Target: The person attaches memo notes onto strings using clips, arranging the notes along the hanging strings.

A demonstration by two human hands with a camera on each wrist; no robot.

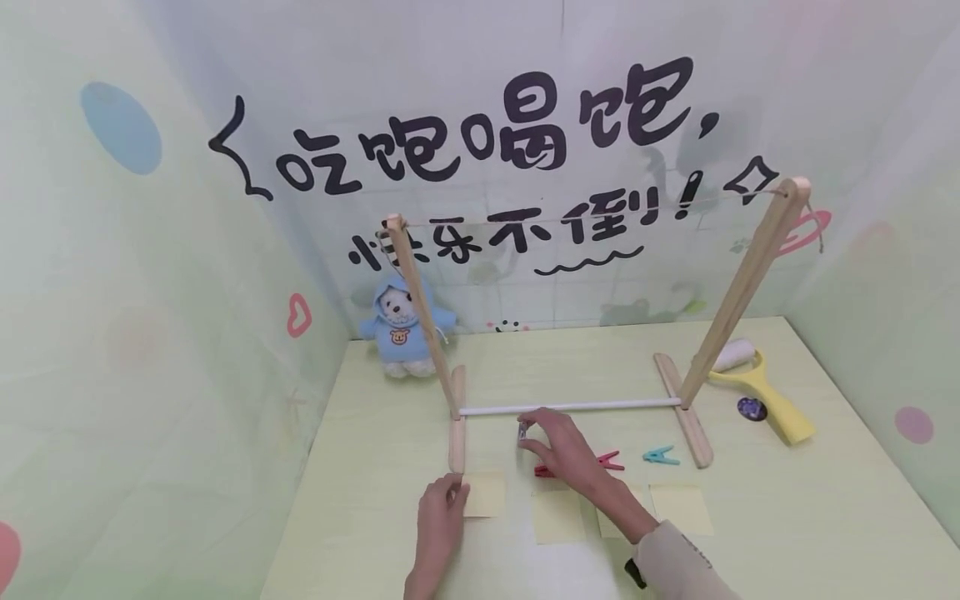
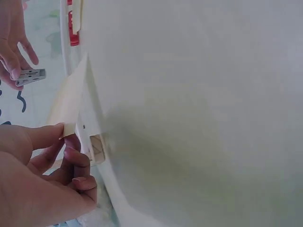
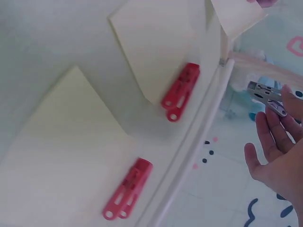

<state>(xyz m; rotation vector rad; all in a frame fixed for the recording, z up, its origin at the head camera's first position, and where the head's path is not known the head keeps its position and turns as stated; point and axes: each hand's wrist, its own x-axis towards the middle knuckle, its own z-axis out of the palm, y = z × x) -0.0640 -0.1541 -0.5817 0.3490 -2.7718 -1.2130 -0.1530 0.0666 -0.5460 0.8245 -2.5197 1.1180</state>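
My left hand pinches the edge of a pale yellow paper square between thumb and fingers, and the sheet is lifted off the table in the left wrist view. Between thumb and fingertips, my right hand pinches a grey clothespin above the table, near the white rod. Below the right arm lie two red clothespins, one beside a flat paper square. A teal clothespin lies further right. More yellow paper squares rest along the front.
Two wooden posts on feet, left and right, stand joined by the white rod and a thin string strung between their tops. A blue-hooded plush toy sits back left. At right lie a yellow-handled lint roller and a dark round item.
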